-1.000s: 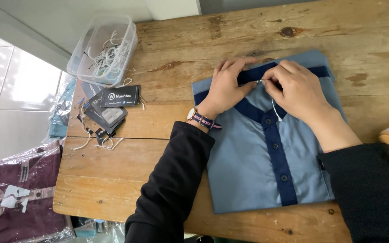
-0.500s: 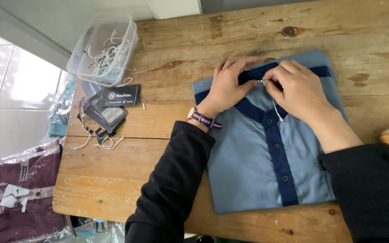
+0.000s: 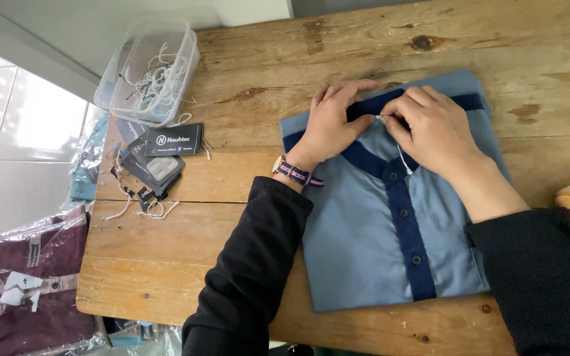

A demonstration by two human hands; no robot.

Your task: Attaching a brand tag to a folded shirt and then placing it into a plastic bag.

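The left hand (image 3: 332, 124) lies on the dark blue collar (image 3: 364, 109) of a folded shirt (image 3: 364, 231), its fingers curled over the band and its thumb tip meeting the forefinger at a small shiny pin (image 3: 379, 117). The grip is a tight pinch, with the other fingers pressed flat on the cloth. The right hand (image 3: 433, 132) comes in from the other side, its knuckles bent and its finger ends closed on the same pin, so the two hands touch at that spot. A thin white string (image 3: 402, 158) hangs down from under the right hand and lies across the collar's front. A watch (image 3: 293, 173) with a striped strap sits on the left wrist, and both arms wear black sleeves (image 3: 252, 264).

The shirt is light blue with a dark blue button strip (image 3: 407, 231) down the middle and dark buttons on it. It lies flat and folded on the right half of the wooden counter (image 3: 186, 244), with its lower edge near the counter's front edge.

Well to the left of the shirt, a loose pile of black tags (image 3: 159, 155) with white strings lies on the counter. Just behind them stands a clear plastic box (image 3: 150, 69) with a tangle of white strings inside. Beyond the counter's left edge, down low, lies a dark red shirt in a clear bag (image 3: 28, 290).
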